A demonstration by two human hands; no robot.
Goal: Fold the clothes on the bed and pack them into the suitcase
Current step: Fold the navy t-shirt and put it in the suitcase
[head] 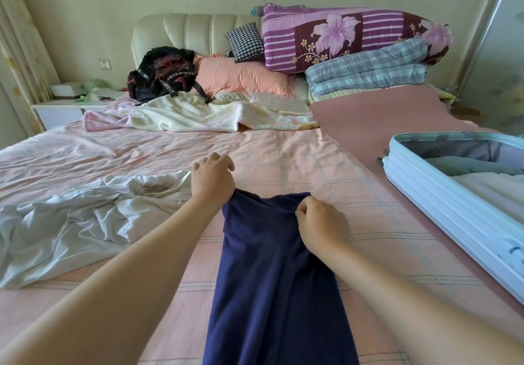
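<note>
Navy garment: dark blue, soft and matte, probably a knit. It lies as a long narrow strip down the middle of the bed. Its far end is lifted and bunched between the two hands, and its near end runs out of view.
Right hand: fingers curled, pinching the far edge of the strip at its right corner.
Left hand: at the far left corner, fingers loosely bent above the sheet. The cloth runs under the wrist, and it cannot be told whether the hand grips any of it.
Step in hand: folding. The lengthwise fold looks done, so shortening the strip seems to be the step now.
Next move: both far corners need to travel level toward the near end so the edges meet squarely. The limp cloth may sag or skew if one corner lags.
Suitcase: open on the right side of the bed, well apart from the garment, with pale and grey folded pieces inside.
White garment: crumpled just beside the left hand, not yet folded.
</note>
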